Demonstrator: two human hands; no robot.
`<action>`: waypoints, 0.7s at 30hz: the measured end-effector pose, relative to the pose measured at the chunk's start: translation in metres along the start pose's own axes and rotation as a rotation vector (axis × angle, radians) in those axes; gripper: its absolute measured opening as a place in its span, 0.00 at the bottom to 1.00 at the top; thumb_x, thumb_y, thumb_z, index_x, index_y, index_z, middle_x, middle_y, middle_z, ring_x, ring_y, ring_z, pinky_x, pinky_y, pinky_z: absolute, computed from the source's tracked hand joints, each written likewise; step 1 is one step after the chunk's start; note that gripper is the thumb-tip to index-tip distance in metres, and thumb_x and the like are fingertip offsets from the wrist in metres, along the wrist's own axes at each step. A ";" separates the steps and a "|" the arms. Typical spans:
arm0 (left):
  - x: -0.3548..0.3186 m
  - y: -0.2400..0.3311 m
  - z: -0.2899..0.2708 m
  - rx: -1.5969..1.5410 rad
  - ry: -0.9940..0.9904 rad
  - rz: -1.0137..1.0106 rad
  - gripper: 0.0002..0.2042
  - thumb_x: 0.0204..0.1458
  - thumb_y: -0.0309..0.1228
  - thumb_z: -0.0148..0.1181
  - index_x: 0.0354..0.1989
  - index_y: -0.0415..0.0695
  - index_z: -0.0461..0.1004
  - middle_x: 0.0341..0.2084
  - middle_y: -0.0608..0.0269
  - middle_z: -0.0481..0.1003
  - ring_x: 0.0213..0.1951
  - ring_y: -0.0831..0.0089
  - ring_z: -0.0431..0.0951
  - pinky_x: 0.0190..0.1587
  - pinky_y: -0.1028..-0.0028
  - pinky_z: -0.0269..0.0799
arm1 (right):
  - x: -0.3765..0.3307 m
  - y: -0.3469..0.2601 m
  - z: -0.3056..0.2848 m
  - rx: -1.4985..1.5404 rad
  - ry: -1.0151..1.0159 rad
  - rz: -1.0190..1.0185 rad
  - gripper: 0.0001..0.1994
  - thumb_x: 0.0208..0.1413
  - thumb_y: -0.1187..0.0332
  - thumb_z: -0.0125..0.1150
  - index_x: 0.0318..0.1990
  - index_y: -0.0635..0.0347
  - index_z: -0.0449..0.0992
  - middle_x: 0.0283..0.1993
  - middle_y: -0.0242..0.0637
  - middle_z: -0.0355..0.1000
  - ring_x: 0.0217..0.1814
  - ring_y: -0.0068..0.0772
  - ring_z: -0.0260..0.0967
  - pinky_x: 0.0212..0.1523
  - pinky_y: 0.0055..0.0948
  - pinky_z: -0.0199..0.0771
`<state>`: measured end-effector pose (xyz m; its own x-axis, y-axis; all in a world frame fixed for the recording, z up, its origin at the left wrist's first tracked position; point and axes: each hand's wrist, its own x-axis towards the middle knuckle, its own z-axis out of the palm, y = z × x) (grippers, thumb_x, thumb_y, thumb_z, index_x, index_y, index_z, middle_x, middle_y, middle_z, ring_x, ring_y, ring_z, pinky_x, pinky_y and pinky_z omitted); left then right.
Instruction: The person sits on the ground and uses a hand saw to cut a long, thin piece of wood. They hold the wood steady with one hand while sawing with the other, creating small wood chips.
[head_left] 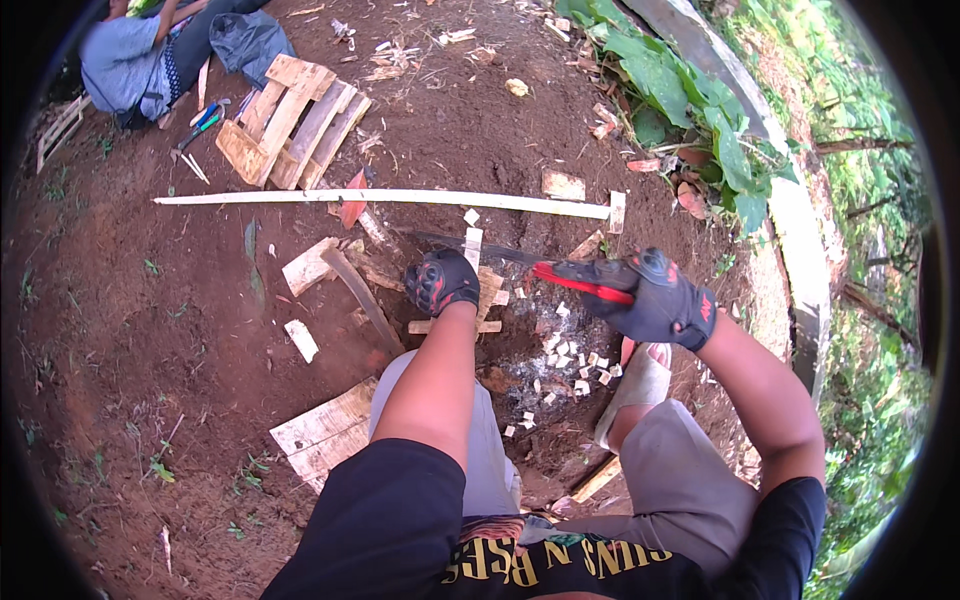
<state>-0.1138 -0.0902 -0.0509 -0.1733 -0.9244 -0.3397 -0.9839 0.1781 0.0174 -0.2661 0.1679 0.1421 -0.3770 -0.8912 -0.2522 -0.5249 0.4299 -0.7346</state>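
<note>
You crouch over bare brown soil. Your left hand (440, 281), in a black and red glove, has its fingers curled around a short upright wooden stake (473, 246), holding it on a scrap of wood. Your right hand (655, 297), gloved too, grips the red handle of a machete (520, 259) whose blade reaches the stake. Pale wood chips (570, 360) lie just beside your sandalled foot. A long white batten (390, 198) lies beyond.

Wooden pallet (292, 120) on bare soil, upper left. Seated person (140, 55) beside it, grey bag (248, 40) near. Long pale slat (380, 198) across the ground. Broad-leafed plants (690, 100) along a concrete kerb (800, 230).
</note>
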 end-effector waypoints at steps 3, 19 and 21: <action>-0.006 -0.001 0.002 -0.012 0.117 0.059 0.20 0.61 0.44 0.51 0.39 0.46 0.89 0.44 0.47 0.85 0.55 0.46 0.80 0.68 0.50 0.66 | -0.042 -0.009 -0.027 -0.135 -0.004 0.062 0.26 0.59 0.63 0.68 0.67 0.38 0.78 0.33 0.34 0.82 0.29 0.38 0.80 0.36 0.37 0.80; -0.009 0.005 -0.013 -0.050 0.033 0.085 0.20 0.62 0.44 0.51 0.40 0.45 0.88 0.49 0.47 0.84 0.63 0.46 0.74 0.75 0.51 0.58 | -0.040 -0.018 -0.033 -0.020 -0.031 0.085 0.24 0.60 0.64 0.70 0.65 0.42 0.80 0.47 0.37 0.84 0.36 0.44 0.79 0.39 0.40 0.78; -0.010 0.000 -0.004 -0.025 0.185 0.101 0.20 0.62 0.44 0.51 0.40 0.45 0.88 0.48 0.47 0.84 0.62 0.46 0.75 0.74 0.51 0.58 | -0.038 -0.018 -0.026 -0.072 -0.029 0.058 0.24 0.60 0.65 0.70 0.65 0.42 0.80 0.47 0.37 0.84 0.35 0.44 0.79 0.39 0.40 0.78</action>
<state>-0.1126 -0.0821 -0.0436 -0.2741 -0.9488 -0.1570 -0.9615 0.2668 0.0665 -0.2621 0.1976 0.1817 -0.3872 -0.8677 -0.3117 -0.5567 0.4895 -0.6712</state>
